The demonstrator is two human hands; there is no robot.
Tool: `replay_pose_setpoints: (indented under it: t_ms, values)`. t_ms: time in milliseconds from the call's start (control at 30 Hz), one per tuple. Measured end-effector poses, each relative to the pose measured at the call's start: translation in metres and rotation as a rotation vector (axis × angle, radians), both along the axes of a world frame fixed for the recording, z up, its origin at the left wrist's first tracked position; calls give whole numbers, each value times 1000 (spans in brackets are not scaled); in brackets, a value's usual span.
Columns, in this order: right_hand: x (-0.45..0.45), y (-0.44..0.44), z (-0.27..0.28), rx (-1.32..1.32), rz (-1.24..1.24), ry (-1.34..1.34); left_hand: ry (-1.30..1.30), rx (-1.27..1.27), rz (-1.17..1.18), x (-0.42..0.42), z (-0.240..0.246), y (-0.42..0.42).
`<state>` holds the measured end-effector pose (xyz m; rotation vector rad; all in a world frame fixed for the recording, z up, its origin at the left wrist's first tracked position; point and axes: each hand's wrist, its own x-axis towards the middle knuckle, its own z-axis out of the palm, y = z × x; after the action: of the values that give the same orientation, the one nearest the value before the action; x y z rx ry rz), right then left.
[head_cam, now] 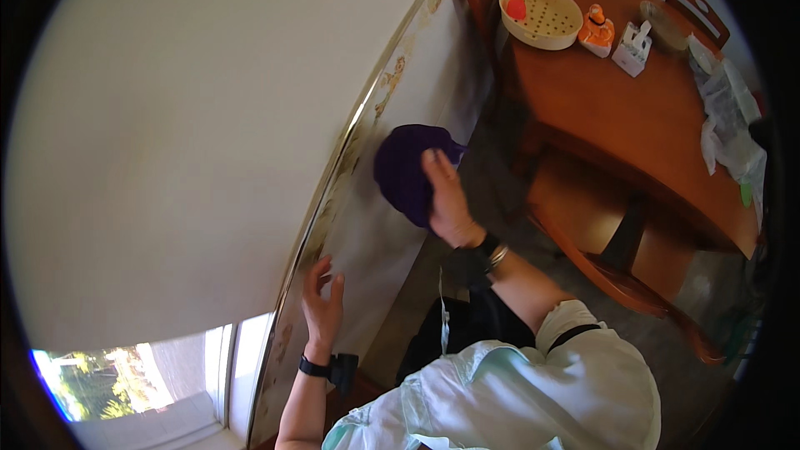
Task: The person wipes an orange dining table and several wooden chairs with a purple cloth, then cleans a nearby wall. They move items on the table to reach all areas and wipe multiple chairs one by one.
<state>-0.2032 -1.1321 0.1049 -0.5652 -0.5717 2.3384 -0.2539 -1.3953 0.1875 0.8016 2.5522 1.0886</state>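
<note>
My right hand [451, 203] grips a dark purple cloth item [403, 169], bunched and rounded, with the thumb lying over it. The cloth is in front of the pale lower wall [375, 225]; whether it touches the wall I cannot tell. Lower and to the left, my left hand [323, 306] is raised with its fingers apart and slightly curled, holding nothing. It is near a shiny edge strip [300, 247] that borders a large off-white surface [181, 137]. Brown stains and peeling patches [392, 81] run along the wall beside this strip.
A wooden table [600, 97] carries a perforated cream basket [544, 15] with a red item inside, an orange-and-white object [597, 31], a tissue box [632, 53] and crumpled clear plastic [728, 106]. A wooden chair [600, 269] stands at right. A window [125, 381] is at lower left.
</note>
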Motion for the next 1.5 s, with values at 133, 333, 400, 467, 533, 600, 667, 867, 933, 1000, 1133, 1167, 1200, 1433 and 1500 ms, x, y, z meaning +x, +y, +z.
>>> replay_pose_setpoints:
  t_ms: [133,333,400,467,533,600,667,867,933,1000,1133,1167,1200,1433,1500]
  values:
    - [-64,-28,-61,1184,-289,-244,627,-229,-191,-23,-61,-19]
    - [-142,34,-129,1678,-777,48,1118,-93,-128,-47,-156,-59]
    - [-166,77,-141,1609,-955,61,1245,-38,-69,-39,-184,-66]
    - [-189,126,-155,1429,-1049,-49,1340,-65,45,-39,-209,-73]
    - [-203,179,-177,1239,-1060,-163,1408,-185,52,-45,-230,-83]
    - [-204,225,-216,1110,-1035,-185,1466,-240,49,-48,-248,-94]
    - [-206,252,-265,1011,-997,-304,1535,-253,57,-50,-264,-101]
    - [-197,194,-333,975,-907,-413,1599,-204,-9,-66,-275,-100]
    - [-191,140,-312,1270,-950,-210,1617,-230,-42,-68,-273,-97]
    - [-172,124,-278,1727,-1009,85,1611,-222,-32,-68,-272,-93]
    - [-216,229,-187,1496,-1263,-235,1566,-269,80,-63,-274,-88]
    - [-224,276,-166,1352,-1211,-234,1568,-285,92,-62,-275,-87]
    - [-226,315,-156,1205,-1143,-301,1576,-305,99,-61,-275,-85]
    - [-207,212,-215,1418,-1168,-120,1651,-399,130,-62,-273,-81]
    - [-181,145,-225,1751,-1156,142,1649,-423,138,-62,-275,-81]
